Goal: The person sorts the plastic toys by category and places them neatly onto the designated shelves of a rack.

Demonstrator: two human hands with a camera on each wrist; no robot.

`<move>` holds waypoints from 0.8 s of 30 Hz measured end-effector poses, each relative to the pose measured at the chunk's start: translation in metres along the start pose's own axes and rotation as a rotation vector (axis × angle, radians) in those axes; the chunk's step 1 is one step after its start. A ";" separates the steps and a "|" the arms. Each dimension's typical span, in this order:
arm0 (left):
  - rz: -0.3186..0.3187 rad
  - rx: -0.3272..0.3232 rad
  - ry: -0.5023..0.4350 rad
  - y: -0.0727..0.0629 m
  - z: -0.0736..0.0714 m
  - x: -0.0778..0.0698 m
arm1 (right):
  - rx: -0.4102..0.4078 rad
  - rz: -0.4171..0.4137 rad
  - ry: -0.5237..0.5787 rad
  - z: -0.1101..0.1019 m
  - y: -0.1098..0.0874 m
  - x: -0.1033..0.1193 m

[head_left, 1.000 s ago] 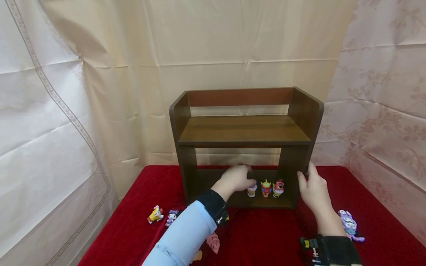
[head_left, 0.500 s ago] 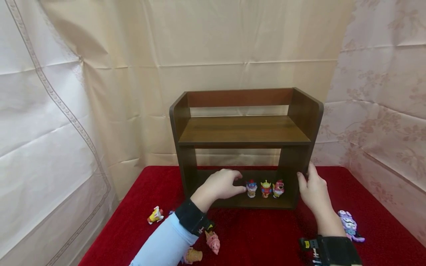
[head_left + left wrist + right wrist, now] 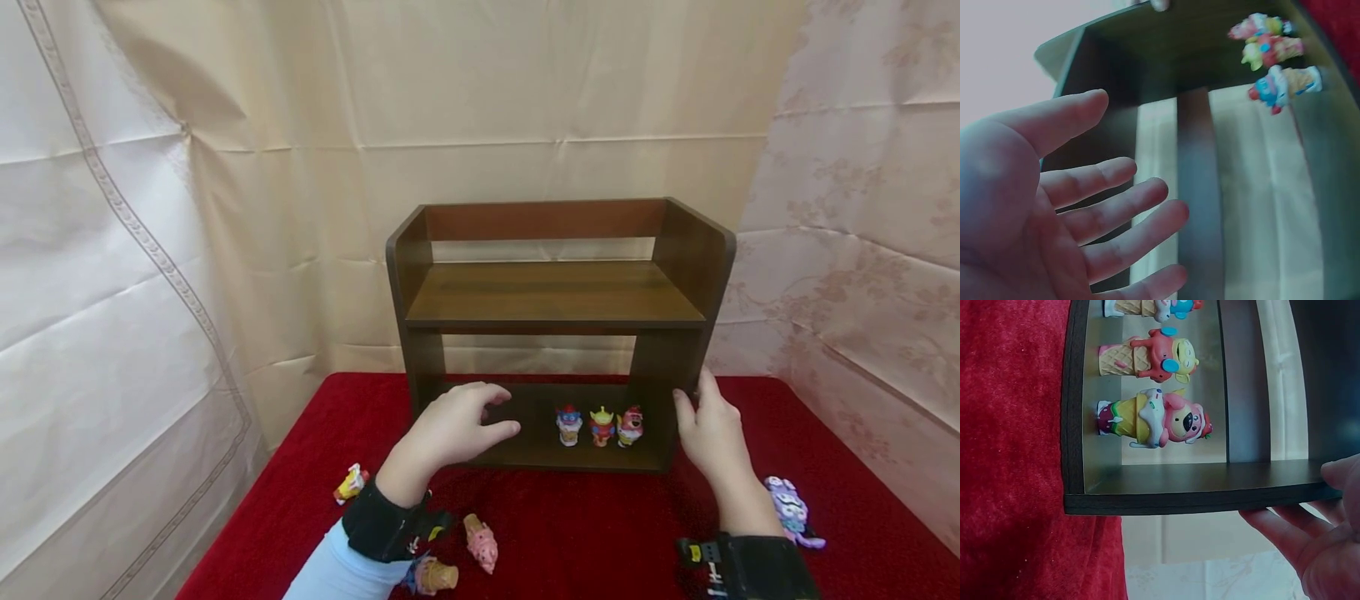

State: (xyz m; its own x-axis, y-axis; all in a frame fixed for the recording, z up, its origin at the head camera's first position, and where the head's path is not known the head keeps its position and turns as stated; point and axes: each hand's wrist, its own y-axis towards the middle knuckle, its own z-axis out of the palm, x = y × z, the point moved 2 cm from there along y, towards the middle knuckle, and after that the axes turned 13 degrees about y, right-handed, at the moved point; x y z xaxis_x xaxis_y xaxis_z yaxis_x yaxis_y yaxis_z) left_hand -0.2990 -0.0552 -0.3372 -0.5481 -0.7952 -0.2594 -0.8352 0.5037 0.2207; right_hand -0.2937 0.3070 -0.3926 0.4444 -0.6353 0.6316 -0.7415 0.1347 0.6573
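Blue figurine [image 3: 569, 429]: upright on the lower level of the brown shelf [image 3: 555, 293], left of the yellow-headed figurine [image 3: 602, 429] and pink bear [image 3: 630, 427].
Left hand [image 3: 453, 429]: yours hovers left of the blue figurine, fingers loosely spread.
Right hand [image 3: 712, 433]: you grip the shelf's side panel [image 3: 1197, 499] between thumb and fingers.
Red cloth [image 3: 600, 533]: pink figurine [image 3: 483, 548] lying between your forearms.

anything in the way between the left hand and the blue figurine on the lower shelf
Nothing visible is: between the left hand and the blue figurine, the head view shows only bare lower shelf. The red-and-yellow figurine and pink bear figurine stand beyond the blue one.
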 end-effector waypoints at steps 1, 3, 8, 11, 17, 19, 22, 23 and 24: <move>-0.004 -0.013 -0.014 -0.004 -0.003 0.003 | 0.000 0.003 -0.002 0.000 0.000 0.000; -0.022 -0.042 -0.035 -0.011 -0.010 0.008 | 0.004 0.009 -0.002 0.000 0.000 0.001; -0.103 -0.118 -0.077 -0.028 -0.024 0.021 | -0.002 0.009 -0.007 -0.001 0.000 0.002; -0.149 -0.162 -0.084 -0.038 -0.032 0.029 | -0.006 0.001 -0.016 -0.001 0.000 0.002; -0.256 -0.259 0.032 -0.055 -0.045 0.046 | -0.006 0.005 -0.019 0.001 0.001 0.002; -0.284 -0.280 0.072 -0.059 -0.047 0.052 | -0.006 0.005 -0.020 0.001 0.001 0.002; -0.316 -0.296 0.107 -0.064 -0.050 0.060 | -0.006 0.003 -0.021 0.001 0.000 0.002; -0.324 -0.300 0.118 -0.066 -0.050 0.063 | -0.007 0.002 -0.021 0.001 0.000 0.002; -0.333 -0.302 0.128 -0.068 -0.051 0.066 | -0.007 0.001 -0.022 0.000 0.000 0.002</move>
State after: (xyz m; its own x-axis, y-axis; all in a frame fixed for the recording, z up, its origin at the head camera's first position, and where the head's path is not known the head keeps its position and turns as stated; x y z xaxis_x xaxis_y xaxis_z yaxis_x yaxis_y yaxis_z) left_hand -0.2766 -0.1592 -0.3217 -0.2262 -0.9417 -0.2491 -0.9039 0.1076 0.4140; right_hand -0.2926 0.3051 -0.3916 0.4325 -0.6518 0.6230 -0.7382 0.1408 0.6598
